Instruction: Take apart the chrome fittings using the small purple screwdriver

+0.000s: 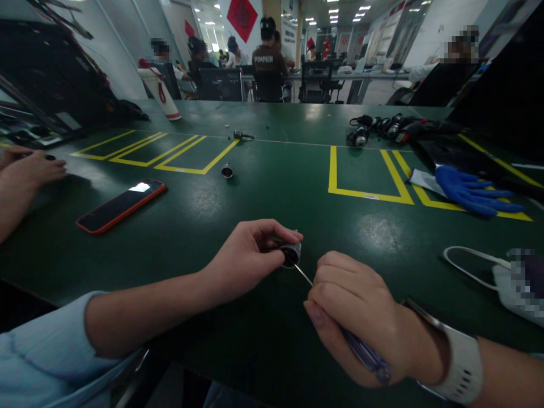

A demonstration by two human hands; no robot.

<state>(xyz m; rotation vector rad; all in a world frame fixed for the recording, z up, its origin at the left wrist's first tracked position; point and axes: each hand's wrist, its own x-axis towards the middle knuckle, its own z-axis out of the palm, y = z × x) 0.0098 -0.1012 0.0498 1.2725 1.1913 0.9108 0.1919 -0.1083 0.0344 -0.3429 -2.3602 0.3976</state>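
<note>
My left hand (pixel 246 258) pinches a small round metal fitting (pixel 293 253) between thumb and fingers, just above the green table. Its dark open end faces toward me and to the right. My right hand (pixel 357 317) is wrapped round the clear purplish handle of a screwdriver (pixel 366 358). The thin metal shaft runs up and left, with its tip at or inside the fitting's opening; the exact contact is hidden. Farther off on the table lie a small metal cup-shaped part (pixel 227 170) and a short dark connector piece (pixel 240 135).
A phone in an orange case (pixel 123 207) lies at left, near another person's hands (pixel 25 175). At right are a blue glove (pixel 471 190), a white strap loop (pixel 471 263) and dark cable connectors (pixel 361 136). Yellow tape (pixel 369 196) marks the table (pixel 263 198). A white tube-like container (pixel 161 93) stands far left.
</note>
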